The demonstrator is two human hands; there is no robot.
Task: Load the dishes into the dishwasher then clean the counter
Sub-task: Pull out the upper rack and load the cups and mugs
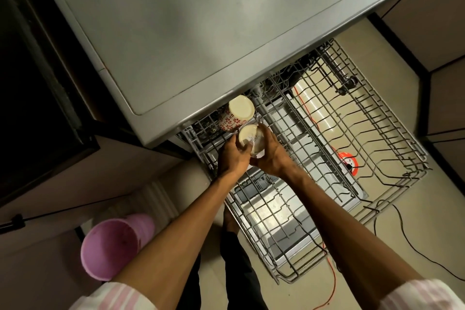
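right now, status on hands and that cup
Left hand and right hand both grip the cup, upside down over the rack. Patterned mug already racked, touching it. Nothing blocking.

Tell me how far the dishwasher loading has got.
Done: one patterned cup sits upside down at the back left of the pulled-out rack. In hand: the left hand and right hand both hold a second cup, base up, right beside the first, not clearly seated yet. Left: the rest of the rack shows no dishes; the counter is not in view, so cleaning cannot be judged.
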